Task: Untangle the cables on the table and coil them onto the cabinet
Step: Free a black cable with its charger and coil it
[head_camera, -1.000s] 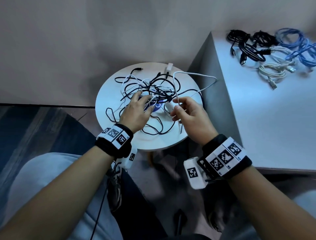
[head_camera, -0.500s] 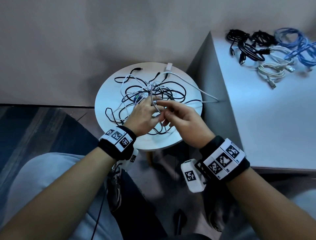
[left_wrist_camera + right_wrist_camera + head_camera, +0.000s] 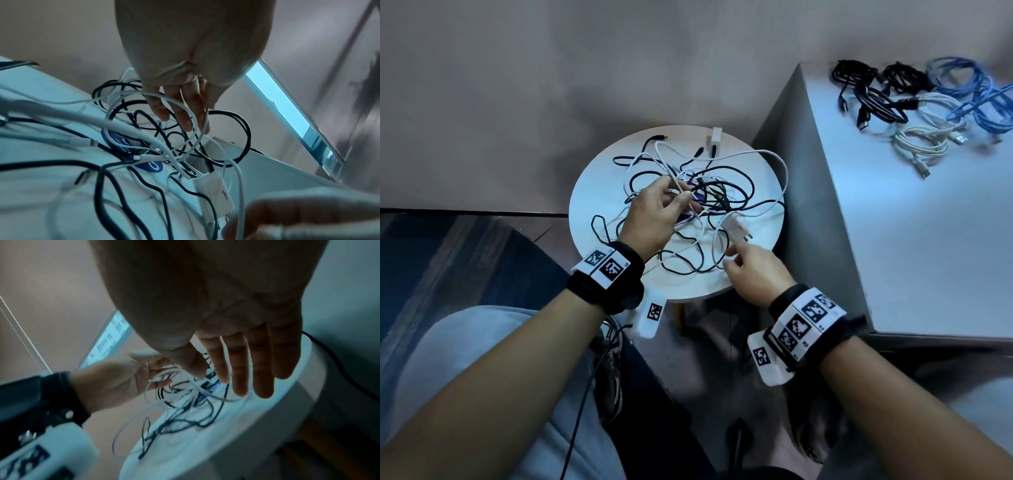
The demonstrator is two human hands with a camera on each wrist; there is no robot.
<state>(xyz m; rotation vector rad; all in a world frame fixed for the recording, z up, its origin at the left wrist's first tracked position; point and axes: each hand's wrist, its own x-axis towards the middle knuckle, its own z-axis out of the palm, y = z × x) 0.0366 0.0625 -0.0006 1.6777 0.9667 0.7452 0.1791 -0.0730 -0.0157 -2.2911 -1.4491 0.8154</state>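
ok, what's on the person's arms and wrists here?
Bare forearms, no sleeves. Each wrist wears a black band with white panels of black square-code markers, and a white camera block with its own marker hangs under it. A thin black cable trails below the left wrist.

- The tangle of cables, black and white strands looped through one another, lies spread over the round white surface
- A white cable arcs out toward the surface's right edge, and its raised loop is pinched in the left hand
- A white charger plug lies at the tangle's right side
- Coiled black, white and blue cables lie on the cabinet top, at its far end
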